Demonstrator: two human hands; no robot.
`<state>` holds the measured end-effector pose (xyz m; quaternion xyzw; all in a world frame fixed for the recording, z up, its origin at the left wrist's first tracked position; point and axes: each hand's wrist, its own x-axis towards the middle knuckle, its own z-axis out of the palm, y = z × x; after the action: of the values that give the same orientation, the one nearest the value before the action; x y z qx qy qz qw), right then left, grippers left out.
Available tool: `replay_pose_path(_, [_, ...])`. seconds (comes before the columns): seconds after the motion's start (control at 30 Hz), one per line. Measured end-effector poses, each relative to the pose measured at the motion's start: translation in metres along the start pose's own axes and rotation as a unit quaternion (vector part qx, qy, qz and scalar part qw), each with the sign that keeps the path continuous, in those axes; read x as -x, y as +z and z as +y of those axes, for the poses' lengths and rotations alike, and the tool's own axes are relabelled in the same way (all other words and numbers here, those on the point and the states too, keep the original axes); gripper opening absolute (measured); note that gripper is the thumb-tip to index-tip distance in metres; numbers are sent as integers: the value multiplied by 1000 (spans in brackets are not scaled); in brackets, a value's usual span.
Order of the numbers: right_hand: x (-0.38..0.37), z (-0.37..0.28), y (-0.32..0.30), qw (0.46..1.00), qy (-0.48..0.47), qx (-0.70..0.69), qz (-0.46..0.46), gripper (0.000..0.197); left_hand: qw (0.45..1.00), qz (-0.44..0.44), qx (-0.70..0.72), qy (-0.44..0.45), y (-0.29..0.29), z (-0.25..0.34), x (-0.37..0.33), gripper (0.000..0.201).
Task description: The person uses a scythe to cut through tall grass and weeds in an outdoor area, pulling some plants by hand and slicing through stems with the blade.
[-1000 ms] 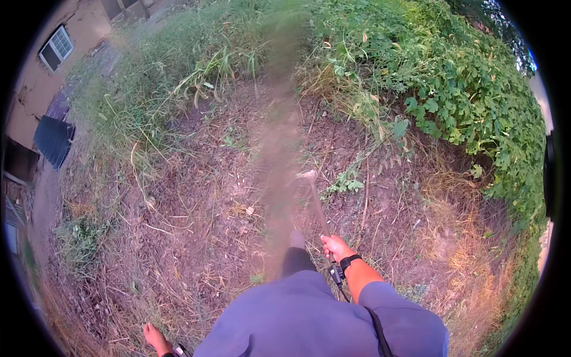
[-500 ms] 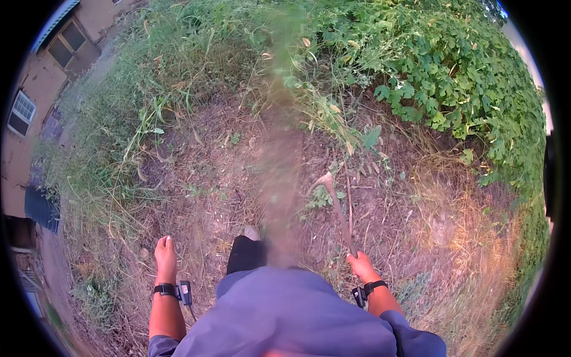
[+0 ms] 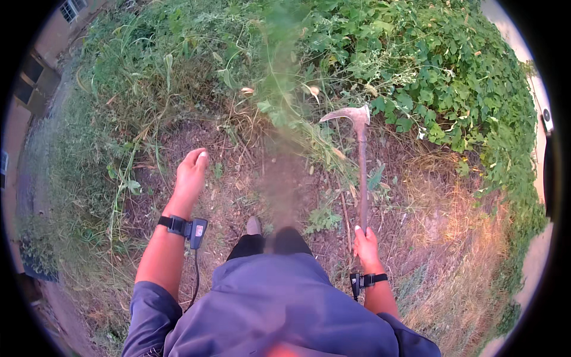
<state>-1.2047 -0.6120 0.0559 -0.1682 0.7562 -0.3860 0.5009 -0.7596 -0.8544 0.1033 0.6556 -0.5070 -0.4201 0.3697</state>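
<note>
My right hand (image 3: 366, 247) is wrapped round the lower end of the long wooden handle of a sickle (image 3: 363, 169). Its curved metal blade points left at the top, in front of the green growth. Raised on the left side, my left hand (image 3: 191, 175) has its fingers curled together, and nothing shows in them. Weeds and dry stalks (image 3: 238, 128) stand beyond it, apart from the hand.
Leafy vines (image 3: 458, 89) fill the far right, and tall weeds (image 3: 89, 160) the left. Dry straw (image 3: 440, 220) lies on the right. A building (image 3: 35, 77) stands far left. Below me is my shoe (image 3: 254, 225) on bare soil. A blurred vertical streak crosses the middle.
My left hand has risen forward and toward the middle. The sickle has swung up and right in my right hand, its blade now higher. The view has shifted, and a second trouser leg shows.
</note>
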Motion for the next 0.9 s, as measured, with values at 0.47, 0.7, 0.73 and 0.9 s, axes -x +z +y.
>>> replay_pose_path(0.47, [-183,-115,82,999,26,-27,-20,26,988,11,46,148,168,156,-331,34])
replay_pose_path(0.7, [-229,-156,89,993,106,-26,-34,24,994,53,-73,61,229,100,-464,37])
replay_pose_path(0.73, [-233,-158,88,994,104,-10,-38,24,994,58,-74,51,233,87,-475,45])
replay_pose_path(0.9, [-251,-166,81,989,144,-11,-41,24,962,11,-273,24,264,98,-480,85])
